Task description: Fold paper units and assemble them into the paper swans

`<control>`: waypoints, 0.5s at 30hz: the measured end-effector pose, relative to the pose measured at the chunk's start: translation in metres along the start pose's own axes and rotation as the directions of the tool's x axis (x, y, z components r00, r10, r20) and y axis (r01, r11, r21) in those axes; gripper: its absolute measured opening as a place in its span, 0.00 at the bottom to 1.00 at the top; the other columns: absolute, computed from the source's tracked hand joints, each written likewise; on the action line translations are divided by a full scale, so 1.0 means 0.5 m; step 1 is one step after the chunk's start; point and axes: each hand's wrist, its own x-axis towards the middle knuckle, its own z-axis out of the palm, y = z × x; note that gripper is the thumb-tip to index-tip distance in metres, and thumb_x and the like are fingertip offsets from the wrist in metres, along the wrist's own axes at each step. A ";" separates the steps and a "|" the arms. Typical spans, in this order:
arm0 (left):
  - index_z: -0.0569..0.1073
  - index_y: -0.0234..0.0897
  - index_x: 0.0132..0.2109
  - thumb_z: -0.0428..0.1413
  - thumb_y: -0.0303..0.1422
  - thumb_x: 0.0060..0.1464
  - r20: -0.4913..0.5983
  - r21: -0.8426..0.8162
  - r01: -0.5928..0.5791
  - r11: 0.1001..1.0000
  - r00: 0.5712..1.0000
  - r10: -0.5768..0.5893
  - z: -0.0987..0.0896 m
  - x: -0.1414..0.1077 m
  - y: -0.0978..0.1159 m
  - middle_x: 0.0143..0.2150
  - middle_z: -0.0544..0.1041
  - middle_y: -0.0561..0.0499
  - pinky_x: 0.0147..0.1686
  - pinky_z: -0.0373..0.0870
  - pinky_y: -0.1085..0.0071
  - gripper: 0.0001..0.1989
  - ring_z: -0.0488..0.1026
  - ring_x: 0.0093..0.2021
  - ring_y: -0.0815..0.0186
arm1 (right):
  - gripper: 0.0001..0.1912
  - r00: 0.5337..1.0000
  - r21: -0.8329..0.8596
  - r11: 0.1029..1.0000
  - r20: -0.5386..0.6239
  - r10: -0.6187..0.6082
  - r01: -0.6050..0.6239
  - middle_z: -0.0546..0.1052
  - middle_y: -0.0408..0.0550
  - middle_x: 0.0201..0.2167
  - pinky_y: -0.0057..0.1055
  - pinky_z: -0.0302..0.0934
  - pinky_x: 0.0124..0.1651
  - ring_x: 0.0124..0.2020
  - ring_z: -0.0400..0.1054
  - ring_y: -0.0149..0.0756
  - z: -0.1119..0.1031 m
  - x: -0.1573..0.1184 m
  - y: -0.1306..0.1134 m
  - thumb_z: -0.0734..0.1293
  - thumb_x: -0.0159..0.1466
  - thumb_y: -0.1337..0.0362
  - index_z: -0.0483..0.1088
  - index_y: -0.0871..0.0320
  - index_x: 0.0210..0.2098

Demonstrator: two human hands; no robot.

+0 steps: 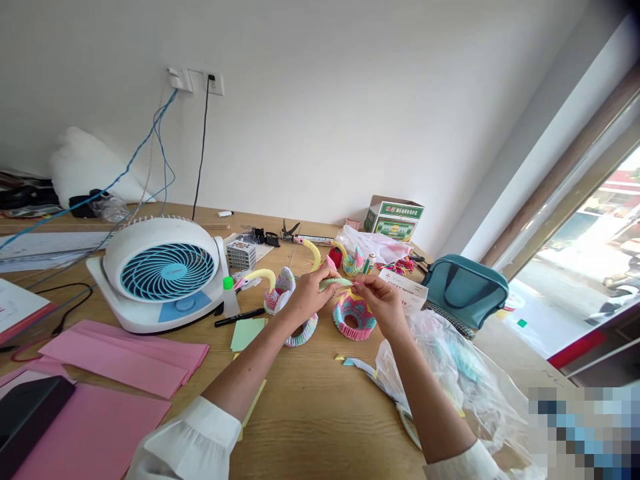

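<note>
- Left-hand grip [320, 283]: closed on a pale green folded-paper strip [336, 283]; right-hand grip [383, 297]: fingertips pinched at the strip's right end, exact contact partly hidden.
- Strip location: between both hands, raised over the tabletop [325, 413], above the rear of a pink-rimmed pleated-paper bowl [356, 335].
- Handling (est.): very light, springy along its length, little slip; creases likely crush or spread under hard pressure.
- Hold (est.): light pinch near each end, pads across the folds.
- Nearby left: yellow-necked paper swan [283, 290], probably just as delicate; avoid brushing with forearm.
</note>
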 end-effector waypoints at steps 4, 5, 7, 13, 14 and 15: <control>0.74 0.39 0.41 0.55 0.32 0.59 0.001 -0.009 0.000 1.000 1.000 0.000 0.000 0.000 -0.001 0.39 0.79 0.53 0.44 0.68 0.71 0.05 0.75 0.40 0.65 | 0.15 1.000 0.021 1.000 -0.008 0.005 -0.005 0.81 0.44 0.29 0.39 0.72 0.43 0.33 0.76 0.39 -0.001 0.000 0.001 0.76 0.53 0.51 0.78 0.53 0.34; 0.74 0.39 0.41 0.55 0.32 0.59 0.000 -0.013 -0.004 1.000 1.000 0.004 -0.001 0.000 0.000 0.39 0.79 0.53 0.44 0.67 0.71 0.05 0.75 0.40 0.65 | 0.15 1.000 0.025 1.000 -0.010 0.003 -0.003 0.81 0.44 0.29 0.39 0.72 0.43 0.33 0.76 0.39 -0.001 0.000 0.002 0.76 0.53 0.50 0.78 0.53 0.34; 0.74 0.39 0.42 0.55 0.31 0.59 -0.002 -0.021 -0.012 1.000 1.000 0.012 -0.002 -0.001 0.000 0.39 0.79 0.53 0.44 0.67 0.72 0.05 0.74 0.41 0.65 | 0.16 1.000 0.033 0.999 -0.013 -0.004 0.004 0.81 0.45 0.30 0.39 0.73 0.43 0.33 0.76 0.39 -0.002 0.000 0.003 0.76 0.53 0.50 0.78 0.53 0.34; 0.73 0.38 0.41 0.55 0.31 0.59 -0.009 -0.026 -0.015 1.000 1.000 0.015 -0.004 -0.001 -0.001 0.38 0.78 0.54 0.42 0.65 0.73 0.04 0.74 0.39 0.66 | 0.16 1.000 0.045 0.999 -0.017 -0.011 0.012 0.81 0.45 0.29 0.37 0.73 0.41 0.32 0.76 0.39 -0.001 0.000 0.003 0.77 0.52 0.50 0.78 0.53 0.33; 0.73 0.39 0.41 0.55 0.31 0.59 -0.008 -0.027 -0.019 0.999 1.000 0.018 -0.004 -0.002 -0.001 0.38 0.78 0.54 0.41 0.65 0.73 0.04 0.73 0.39 0.66 | 0.15 1.000 0.043 0.999 -0.017 -0.010 0.011 0.81 0.45 0.29 0.37 0.73 0.41 0.32 0.77 0.39 -0.001 0.000 0.003 0.77 0.52 0.50 0.79 0.53 0.33; 0.74 0.39 0.41 0.55 0.31 0.59 -0.008 -0.029 -0.023 0.999 1.000 0.022 -0.004 -0.002 -0.001 0.38 0.78 0.54 0.41 0.65 0.74 0.04 0.73 0.39 0.67 | 0.15 1.000 0.042 0.999 -0.017 -0.007 0.008 0.81 0.45 0.29 0.37 0.73 0.41 0.32 0.77 0.39 0.000 -0.001 0.003 0.77 0.52 0.50 0.79 0.53 0.33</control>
